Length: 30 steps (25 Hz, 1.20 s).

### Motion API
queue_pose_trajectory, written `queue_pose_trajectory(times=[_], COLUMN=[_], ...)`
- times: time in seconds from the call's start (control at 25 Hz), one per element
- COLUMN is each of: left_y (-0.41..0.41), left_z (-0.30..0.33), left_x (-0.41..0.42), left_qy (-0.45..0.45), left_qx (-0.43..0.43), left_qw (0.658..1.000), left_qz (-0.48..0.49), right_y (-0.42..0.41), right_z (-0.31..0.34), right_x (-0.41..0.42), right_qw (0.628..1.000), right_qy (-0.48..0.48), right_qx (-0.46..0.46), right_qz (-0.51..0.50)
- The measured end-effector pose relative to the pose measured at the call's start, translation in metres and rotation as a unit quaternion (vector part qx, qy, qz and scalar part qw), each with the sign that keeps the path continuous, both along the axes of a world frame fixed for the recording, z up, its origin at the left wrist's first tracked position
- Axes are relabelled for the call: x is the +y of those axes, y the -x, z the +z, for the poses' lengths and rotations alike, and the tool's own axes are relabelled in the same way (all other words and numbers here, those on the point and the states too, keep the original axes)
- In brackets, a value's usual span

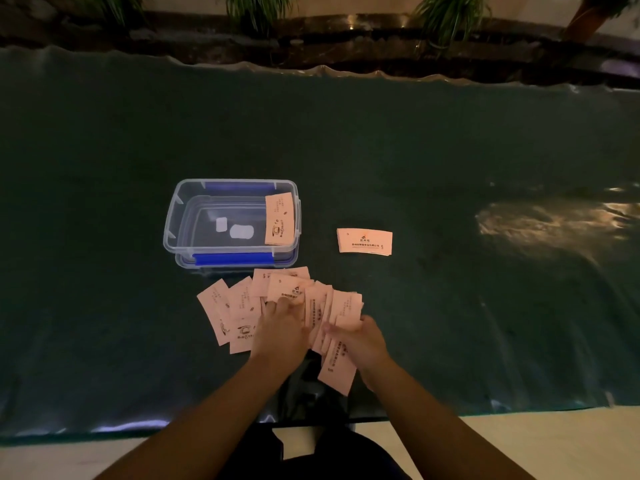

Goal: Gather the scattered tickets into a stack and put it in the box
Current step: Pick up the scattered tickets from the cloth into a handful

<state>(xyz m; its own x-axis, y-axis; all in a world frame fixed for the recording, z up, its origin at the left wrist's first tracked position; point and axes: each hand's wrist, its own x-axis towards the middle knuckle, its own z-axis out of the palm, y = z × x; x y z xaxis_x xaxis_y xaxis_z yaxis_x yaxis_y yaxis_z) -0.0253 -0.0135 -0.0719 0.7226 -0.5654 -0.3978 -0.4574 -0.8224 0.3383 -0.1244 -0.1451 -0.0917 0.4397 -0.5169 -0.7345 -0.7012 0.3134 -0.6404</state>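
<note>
Several pink tickets (239, 308) lie fanned out on the dark green table cover just in front of the clear plastic box (173, 223). My left hand (280, 330) presses down on the middle of the fan, fingers curled over the tickets. My right hand (360, 341) grips a bunch of overlapping tickets (341, 372) at the right side of the pile. One ticket (280, 219) leans inside the box against its right wall. Another ticket (364, 241) lies alone on the cover, to the right of the box.
The box stands on its blue-clipped lid (232, 259). The green cover (450, 150) stretches far to the left, right and back. A planter ledge with plants (450, 19) runs along the far edge. The near table edge (138, 429) is close to my body.
</note>
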Motion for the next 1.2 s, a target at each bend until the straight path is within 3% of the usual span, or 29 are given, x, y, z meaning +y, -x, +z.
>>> queue_pose_trajectory(times=[0.16, 0.36, 0.52, 0.68, 0.88, 1.0, 1.12, 1.2], left_y=[0.022, 0.029, 0.019, 0.010, 0.016, 0.018, 0.007, -0.013], left_z=[0.000, -0.006, -0.006, -0.007, -0.010, -0.009, -0.002, 0.003], left_x=[-0.003, -0.002, 0.005, -0.001, -0.021, -0.024, -0.014, -0.004], left_qy=[0.051, 0.096, 0.088, -0.002, 0.031, 0.065, 0.069, 0.021], left_qx=[0.088, 0.135, 0.076, 0.029, 0.069, 0.079, 0.002, -0.033], left_qw=[0.995, 0.985, 0.993, 1.000, 0.996, 0.994, 0.997, 0.999], left_qz=[-0.022, -0.048, 0.010, 0.002, -0.038, -0.050, -0.028, 0.003], right_y=[0.005, 0.019, 0.022, 0.025, 0.029, 0.030, 0.028, 0.025], right_z=[0.003, 0.004, 0.012, 0.027, 0.037, 0.032, 0.030, 0.031], right_x=[-0.003, -0.012, -0.019, -0.029, -0.042, -0.053, -0.059, -0.061], right_qw=[1.000, 0.996, 0.993, 0.995, 0.999, 0.989, 0.961, 0.927], right_qy=[0.015, -0.042, -0.090, -0.076, -0.026, 0.047, 0.107, 0.146], right_qx=[-0.004, -0.010, -0.017, -0.009, -0.014, 0.015, 0.045, 0.067], right_qz=[-0.024, -0.072, -0.078, -0.066, 0.030, 0.143, 0.252, 0.338])
